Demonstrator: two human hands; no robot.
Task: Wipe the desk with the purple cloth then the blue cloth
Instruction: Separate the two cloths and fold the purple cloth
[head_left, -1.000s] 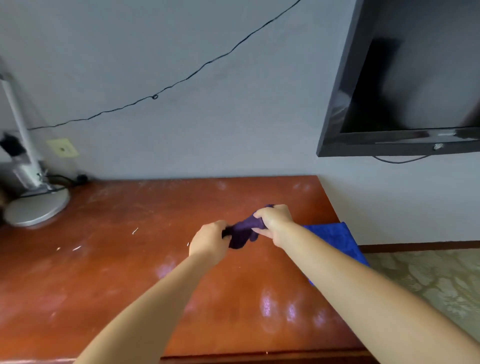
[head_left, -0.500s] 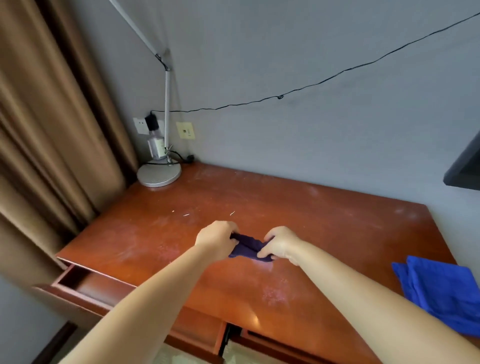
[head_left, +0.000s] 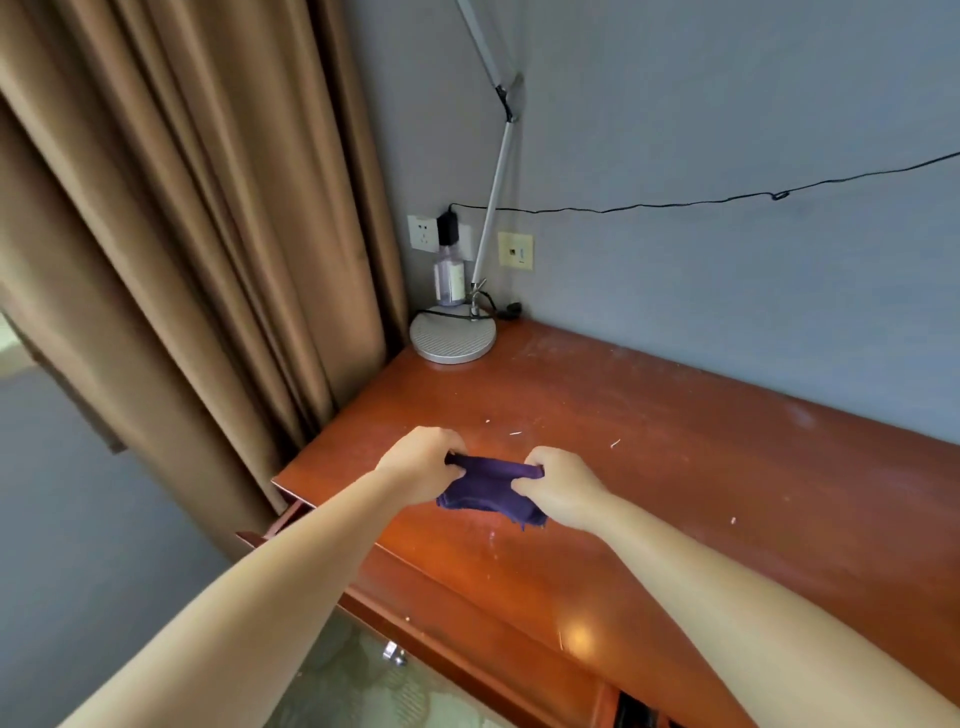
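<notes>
Both hands hold the purple cloth (head_left: 491, 488) above the left part of the reddish-brown worktop (head_left: 675, 467). The left hand (head_left: 423, 462) grips the cloth's left end with its fingers curled round the fabric; the right hand (head_left: 558, 491) pinches and grips the right end in the same way. The cloth is bunched and stretched between them, so its long axis runs left to right, tilting slightly down toward the right, with the upper edge pulled taut and the lower part sagging in a loose fold. A frayed corner hangs below the right hand. Whether the sagging part touches the worktop cannot be told.

On the worktop just beyond the cloth lie a few small white specks (head_left: 514, 432), and dusty smears show on the surface farther right. At the far left corner stands a desk lamp with a round grey base (head_left: 453, 340) and a thin silver arm (head_left: 493, 187) rising along the wall. A small clear bottle (head_left: 450, 280) stands just behind the base. On the grey wall are a white socket (head_left: 423, 233) with a black plug, a yellowish wall plate (head_left: 515, 252), and a thin black cable (head_left: 675, 203) running right. A brown curtain (head_left: 182, 234) hangs at the left. A drawer (head_left: 280, 512) at the near left edge of the worktop sits partly open.
</notes>
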